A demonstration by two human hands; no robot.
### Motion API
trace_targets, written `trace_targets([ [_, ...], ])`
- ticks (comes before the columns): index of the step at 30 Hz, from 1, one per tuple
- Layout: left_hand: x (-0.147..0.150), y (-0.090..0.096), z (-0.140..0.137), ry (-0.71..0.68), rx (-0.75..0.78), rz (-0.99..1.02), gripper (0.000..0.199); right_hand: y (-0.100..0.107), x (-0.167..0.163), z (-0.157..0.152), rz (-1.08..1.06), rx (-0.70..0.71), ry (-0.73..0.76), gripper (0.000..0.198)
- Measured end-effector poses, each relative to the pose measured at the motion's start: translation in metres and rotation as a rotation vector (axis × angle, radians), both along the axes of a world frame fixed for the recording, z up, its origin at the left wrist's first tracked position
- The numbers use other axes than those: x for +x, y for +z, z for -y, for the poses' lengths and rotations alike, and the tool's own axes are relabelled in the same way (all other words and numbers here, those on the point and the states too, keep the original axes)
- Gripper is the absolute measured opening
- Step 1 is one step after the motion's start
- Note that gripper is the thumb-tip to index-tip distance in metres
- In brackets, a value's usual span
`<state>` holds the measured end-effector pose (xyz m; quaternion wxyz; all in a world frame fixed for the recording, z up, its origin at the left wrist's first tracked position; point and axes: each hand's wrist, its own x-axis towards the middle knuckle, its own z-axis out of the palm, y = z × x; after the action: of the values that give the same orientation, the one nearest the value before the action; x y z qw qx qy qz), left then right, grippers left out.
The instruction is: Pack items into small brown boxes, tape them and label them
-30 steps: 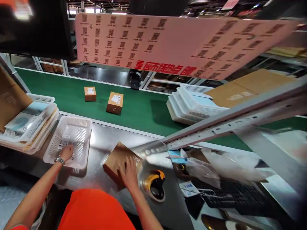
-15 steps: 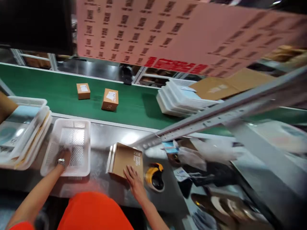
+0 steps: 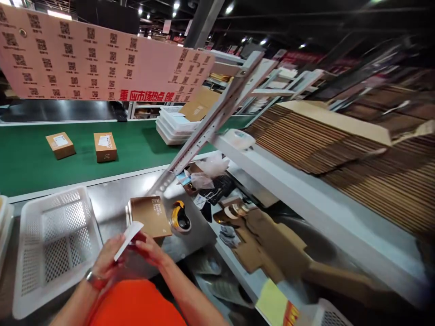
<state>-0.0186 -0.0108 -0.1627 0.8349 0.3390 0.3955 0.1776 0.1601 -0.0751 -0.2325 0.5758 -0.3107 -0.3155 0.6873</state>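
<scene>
Both hands meet over the steel table's front edge. My left hand [image 3: 109, 256], with a watch on its wrist, and my right hand [image 3: 148, 250] together hold a small white slip of paper [image 3: 128, 234]. Just beyond the slip lies a flat brown box [image 3: 150, 216] with white lettering on its lid. An empty white perforated basket [image 3: 50, 244] sits to the left of my hands. A tape dispenser [image 3: 180, 217] with a yellow rim rests right of the brown box.
Two small labelled cartons [image 3: 60, 145] [image 3: 105, 146] lie on the green conveyor belt [image 3: 27, 158]. Stacked white trays [image 3: 173, 124] sit farther along it. A shelf [image 3: 306, 194] of flat cardboard sheets [image 3: 340, 149] runs at right. A pink code board [image 3: 102, 63] hangs above.
My left hand left the basket and my right hand left the brown box; both now hold a white slip. The view has swung to the right.
</scene>
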Motion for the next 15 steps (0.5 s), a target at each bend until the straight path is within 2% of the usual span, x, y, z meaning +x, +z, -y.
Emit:
trace_targets([
  [2,0.024,0.004,0.018,-0.043,-0.206,0.093,0.093,0.012,-0.002,0.001,-0.149,0.014,0.004,0.046],
  [5,0.034,-0.007,0.028,-0.141,-0.232,0.054,0.098,0.013,0.004,0.005,-0.145,-0.106,-0.135,0.043],
  [7,0.032,-0.019,0.028,-0.184,-0.144,-0.065,0.101,0.009,0.015,0.009,-0.163,-0.211,-0.243,0.049],
  [10,0.029,-0.035,0.027,-0.065,-0.009,-0.164,0.111,0.005,0.034,0.019,-0.121,-0.344,-0.420,0.065],
  [12,0.032,-0.041,0.028,-0.027,0.085,-0.130,0.108,0.005,0.046,0.027,-0.032,-0.387,-0.444,0.074],
  [15,0.046,-0.046,0.036,-0.243,0.368,-0.217,0.090,0.004,0.060,0.041,0.104,-0.342,-0.392,0.069],
])
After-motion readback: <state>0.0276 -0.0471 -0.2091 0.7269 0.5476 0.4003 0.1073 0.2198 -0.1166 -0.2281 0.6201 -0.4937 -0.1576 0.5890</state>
